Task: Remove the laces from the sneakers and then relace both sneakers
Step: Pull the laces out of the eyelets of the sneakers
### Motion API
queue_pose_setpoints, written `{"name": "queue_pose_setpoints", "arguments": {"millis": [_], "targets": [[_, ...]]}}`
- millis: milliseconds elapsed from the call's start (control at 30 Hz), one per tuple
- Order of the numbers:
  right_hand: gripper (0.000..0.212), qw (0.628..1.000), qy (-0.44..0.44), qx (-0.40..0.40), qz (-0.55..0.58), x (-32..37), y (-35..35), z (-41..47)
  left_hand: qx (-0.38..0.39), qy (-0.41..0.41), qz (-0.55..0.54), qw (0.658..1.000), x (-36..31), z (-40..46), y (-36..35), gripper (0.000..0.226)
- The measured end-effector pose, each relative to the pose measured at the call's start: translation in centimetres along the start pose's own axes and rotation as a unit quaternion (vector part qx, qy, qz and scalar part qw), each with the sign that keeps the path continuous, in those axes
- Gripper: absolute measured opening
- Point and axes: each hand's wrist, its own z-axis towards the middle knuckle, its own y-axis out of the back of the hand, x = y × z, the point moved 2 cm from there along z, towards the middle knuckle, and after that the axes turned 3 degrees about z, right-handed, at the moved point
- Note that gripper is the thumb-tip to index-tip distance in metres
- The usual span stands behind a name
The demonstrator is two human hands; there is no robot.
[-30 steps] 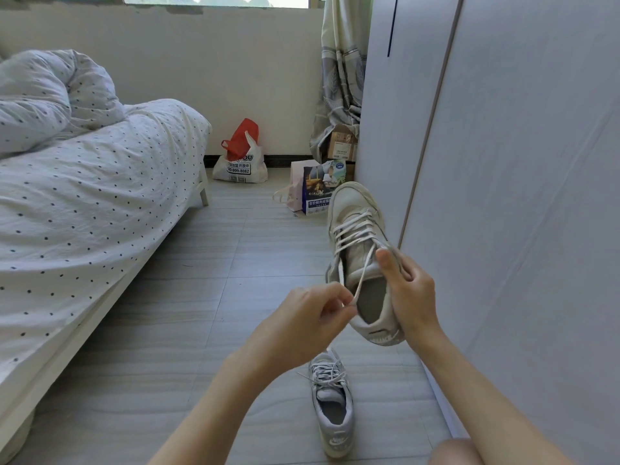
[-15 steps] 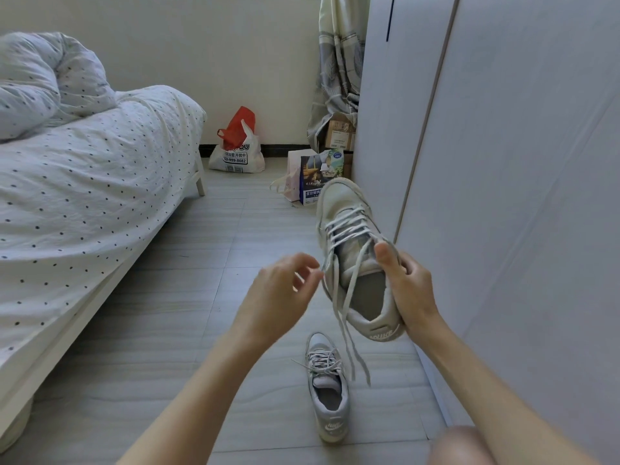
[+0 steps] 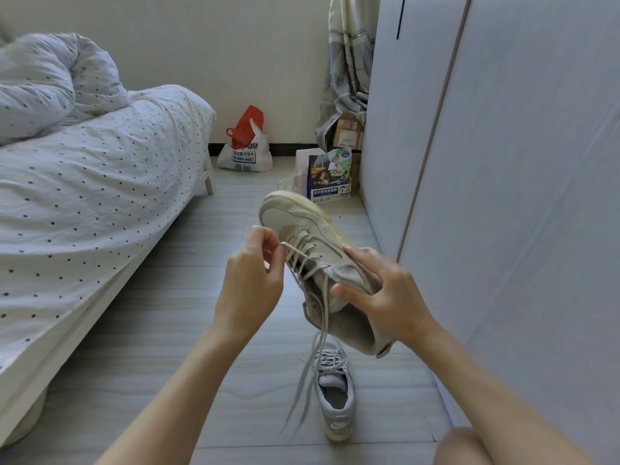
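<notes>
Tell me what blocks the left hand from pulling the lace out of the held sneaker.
Nothing visible does. The left hand already pinches the pale flat lace beside the held beige sneaker, which the right hand grips at its collar.

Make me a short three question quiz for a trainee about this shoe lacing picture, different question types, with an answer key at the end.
1. True or false: the second sneaker on the floor has had its laces removed.
2. Multiple choice: what does the left hand pinch? A) the tongue B) a lace on the held sneaker C) the red bag
3. Fill in: the right hand grips the held sneaker near its ____.

Key
1. False; it is still laced.
2. B.
3. Collar, at the heel end; the loose lace ends hang below it.
</notes>
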Motion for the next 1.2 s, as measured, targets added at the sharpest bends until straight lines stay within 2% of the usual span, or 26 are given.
{"name": "queue_pose_setpoints", "arguments": {"millis": [67, 133, 233, 333, 433, 533, 667, 767, 867, 900, 933, 1000, 1033, 1100, 1200], "targets": [[0.081, 0.999, -0.024, 0.007, 0.035, -0.3, -0.1, -0.1, 0.035, 0.016, -0.002, 0.999, 0.3, -0.2, -0.1, 0.009], [0.078, 0.991, -0.075, 0.001, 0.108, -0.8, 0.0, -0.2, 0.077, 0.069, -0.038, 0.994, 0.6, -0.2, -0.2, 0.01], [0.078, 0.969, -0.128, -0.023, 0.209, -1.2, 0.2, -0.1, 0.18, 0.151, -0.088, 0.968, 0.9, -0.4, -0.5, 0.018], [0.075, 0.955, -0.142, -0.046, 0.256, -1.1, 0.5, 0.1, 0.235, 0.178, -0.159, 0.942, 0.5, -0.8, -0.9, 0.005], [0.064, 0.946, -0.148, -0.047, 0.284, -1.1, 0.6, 0.0, 0.215, 0.177, -0.219, 0.935, 0.1, -0.6, -0.9, 0.008], [0.058, 0.944, -0.145, -0.043, 0.292, -1.2, 0.6, 0.0, 0.186, 0.174, -0.23, 0.939, 0.0, -0.4, -0.9, 0.006], [0.053, 0.944, -0.142, -0.035, 0.295, -1.5, 0.5, 0.0, 0.192, 0.182, -0.243, 0.933, 0.1, -0.3, -0.8, 0.009], [0.055, 0.944, -0.149, -0.043, 0.291, -2.0, 0.6, 0.1, 0.169, 0.208, -0.321, 0.908, -0.3, 0.0, -0.5, 0.014], [0.061, 0.947, -0.164, -0.065, 0.267, -2.8, 0.8, 0.2, 0.109, 0.25, -0.439, 0.856, -0.2, 0.7, 0.7, 0.015], [0.062, 0.949, -0.166, -0.068, 0.259, -3.0, 0.9, 0.1, 0.098, 0.256, -0.439, 0.855, -0.1, 0.8, 1.1, 0.015], [0.061, 0.95, -0.167, -0.067, 0.254, -3.2, 0.9, 0.1, 0.094, 0.247, -0.386, 0.884, 0.3, 0.9, 1.4, 0.014], [0.06, 0.951, -0.173, -0.068, 0.248, -3.5, 1.1, 0.1, 0.118, 0.158, -0.131, 0.972, 1.2, 0.9, 1.6, 0.012], [0.061, 0.95, -0.177, -0.072, 0.245, -3.7, 1.2, 0.1, 0.142, 0.095, -0.008, 0.985, 1.4, 0.8, 1.4, 0.012], [0.059, 0.95, -0.181, -0.079, 0.243, -4.1, 1.3, 0.1, 0.214, 0.033, 0.101, 0.971, 1.8, 0.2, 0.8, 0.016], [0.056, 0.951, -0.177, -0.079, 0.241, -4.1, 1.4, 0.1, 0.287, 0.042, 0.125, 0.949, 2.1, -0.3, 0.1, 0.016]]}}
